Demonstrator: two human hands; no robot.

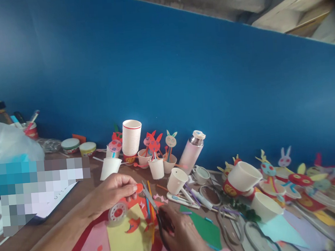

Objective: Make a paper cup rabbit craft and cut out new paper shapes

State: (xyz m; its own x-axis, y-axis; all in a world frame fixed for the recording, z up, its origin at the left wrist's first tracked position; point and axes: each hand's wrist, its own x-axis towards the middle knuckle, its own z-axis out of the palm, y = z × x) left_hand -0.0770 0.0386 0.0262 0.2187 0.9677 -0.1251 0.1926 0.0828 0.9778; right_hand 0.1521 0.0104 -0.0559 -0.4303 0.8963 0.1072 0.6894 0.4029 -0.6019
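My left hand [120, 186] pinches a small round piece of red paper [139, 188] between thumb and fingertips. In my right hand [178, 229] is a pair of scissors [150, 198] with dark handles, its blades parted and pointing up toward the red piece. The blade tips lie close beside the paper's edge; whether they touch it I cannot tell. Below my hands are a yellow paper sheet [130, 240] with orange-red scraps [133, 225], a tape roll [117, 213], a yellow pencil [152, 219] and pink paper [90, 247].
Behind stand a tall stack of paper cups [131, 138], cups with paper animal faces [156, 169] and a pink thermos [192, 150]. Green paper [204, 229] and a tipped white cup [244, 177] lie to the right. A plastic bag [9, 140] is at left, before the blue wall [162, 64].
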